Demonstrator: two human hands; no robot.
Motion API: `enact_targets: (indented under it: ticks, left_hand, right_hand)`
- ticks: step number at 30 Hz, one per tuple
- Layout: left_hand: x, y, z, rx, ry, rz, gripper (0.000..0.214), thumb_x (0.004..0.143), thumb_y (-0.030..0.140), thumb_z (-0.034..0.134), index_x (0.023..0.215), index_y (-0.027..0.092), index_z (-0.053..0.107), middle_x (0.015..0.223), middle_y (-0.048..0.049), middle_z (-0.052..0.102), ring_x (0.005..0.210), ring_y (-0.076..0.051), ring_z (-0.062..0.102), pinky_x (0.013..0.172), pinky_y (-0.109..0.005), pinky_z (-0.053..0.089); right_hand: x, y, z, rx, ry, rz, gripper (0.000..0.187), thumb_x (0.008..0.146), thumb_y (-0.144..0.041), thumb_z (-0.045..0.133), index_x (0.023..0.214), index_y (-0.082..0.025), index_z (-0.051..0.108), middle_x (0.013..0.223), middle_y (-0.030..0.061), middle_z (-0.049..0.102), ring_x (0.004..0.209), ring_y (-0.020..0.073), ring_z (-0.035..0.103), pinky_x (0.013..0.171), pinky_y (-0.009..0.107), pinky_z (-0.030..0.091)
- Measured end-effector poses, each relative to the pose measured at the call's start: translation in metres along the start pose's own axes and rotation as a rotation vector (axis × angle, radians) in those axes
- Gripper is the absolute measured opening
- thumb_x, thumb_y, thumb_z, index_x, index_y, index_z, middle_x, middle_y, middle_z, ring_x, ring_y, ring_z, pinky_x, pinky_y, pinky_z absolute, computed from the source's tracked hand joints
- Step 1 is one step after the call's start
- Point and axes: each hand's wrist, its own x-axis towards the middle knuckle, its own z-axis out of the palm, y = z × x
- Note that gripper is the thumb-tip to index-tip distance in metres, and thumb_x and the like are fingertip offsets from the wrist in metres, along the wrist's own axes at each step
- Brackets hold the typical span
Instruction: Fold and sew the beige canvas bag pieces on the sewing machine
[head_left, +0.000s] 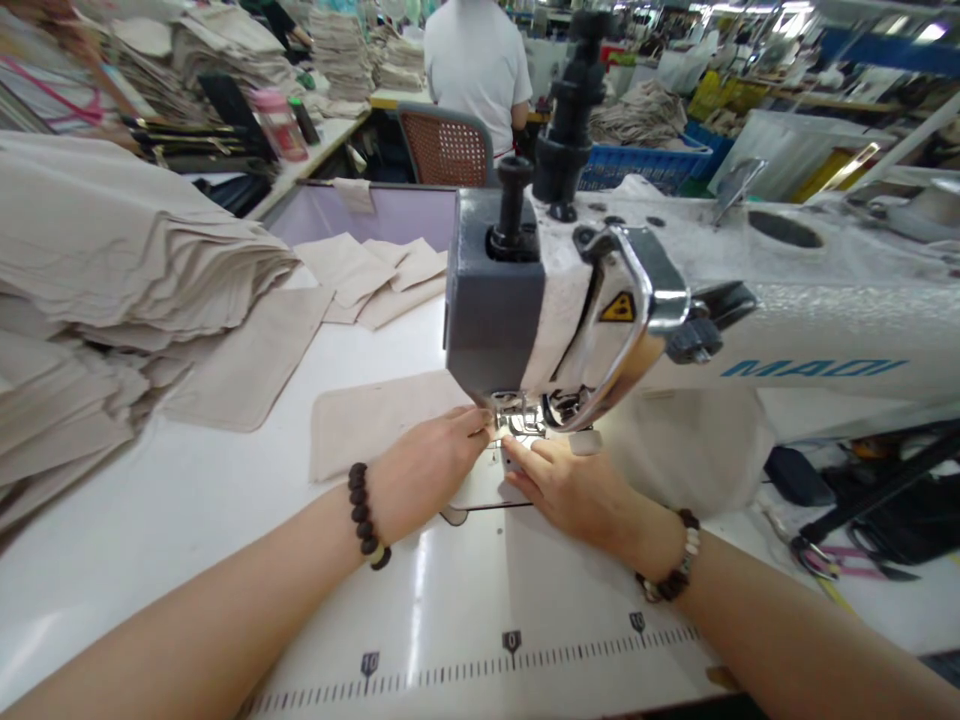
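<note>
A beige fabric piece [375,420] lies flat on the machine bed, its inner end running under my left hand. My left hand [431,462] has its fingers closed together on this fabric's edge, just left of the presser foot [521,415] of the sewing machine [495,290]. Close in front of the foot is my right hand [574,490], its index finger stretched toward the needle area and the other fingers resting low. More beige fabric [682,450] shows under the machine arm to the right. The needle point and the seam are hidden.
Stacked beige fabric pieces [127,240] fill the left side, with loose pieces [367,275] behind. Scissors with pink handles [840,560] lie at right. A ruler scale [510,655] marks the front edge. Beyond sit a person in white [476,60] and a blue crate [637,165].
</note>
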Motion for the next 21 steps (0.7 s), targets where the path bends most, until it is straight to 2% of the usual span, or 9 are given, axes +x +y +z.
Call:
enact_targets:
  ticks: [5, 11, 18, 21]
  left_hand:
    - [0.007, -0.008, -0.001, 0.013, -0.050, -0.061, 0.022, 0.084, 0.002, 0.042, 0.095, 0.011, 0.059, 0.097, -0.0080, 0.063, 0.094, -0.016, 0.058, 0.088, -0.025, 0.044]
    - [0.009, -0.014, 0.003, -0.009, -0.027, -0.064, 0.025, 0.084, 0.001, 0.041, 0.100, 0.011, 0.058, 0.102, -0.0078, 0.062, 0.095, -0.015, 0.058, 0.089, -0.024, 0.044]
    - [0.001, -0.002, 0.001, 0.137, -0.031, -0.082, 0.019, 0.084, 0.008, 0.046, 0.101, 0.010, 0.056, 0.108, -0.0138, 0.057, 0.103, -0.023, 0.053, 0.093, -0.037, 0.042]
    - [-0.005, -0.001, -0.001, 0.187, -0.029, -0.177, 0.021, 0.084, 0.006, 0.043, 0.101, 0.010, 0.055, 0.103, -0.0138, 0.057, 0.096, -0.025, 0.055, 0.081, -0.039, 0.048]
  right_hand:
    - [0.001, 0.001, 0.002, 0.025, 0.022, 0.005, 0.028, 0.089, -0.032, 0.048, 0.112, -0.018, 0.057, 0.078, 0.0018, 0.066, 0.065, 0.0159, 0.060, 0.050, 0.028, 0.029]
    - [0.000, 0.002, 0.001, 0.055, 0.015, -0.004, 0.027, 0.090, -0.031, 0.048, 0.112, -0.017, 0.056, 0.080, 0.0026, 0.066, 0.067, 0.0155, 0.060, 0.052, 0.027, 0.032]
    - [-0.002, 0.001, -0.004, 0.104, -0.004, -0.015, 0.025, 0.089, -0.025, 0.048, 0.110, -0.016, 0.056, 0.082, 0.0050, 0.066, 0.071, 0.0156, 0.061, 0.057, 0.025, 0.037]
    - [-0.002, 0.005, 0.002, 0.161, 0.035, -0.029, 0.023, 0.089, -0.022, 0.045, 0.109, -0.015, 0.055, 0.080, 0.0053, 0.066, 0.071, 0.0162, 0.061, 0.059, 0.025, 0.038]
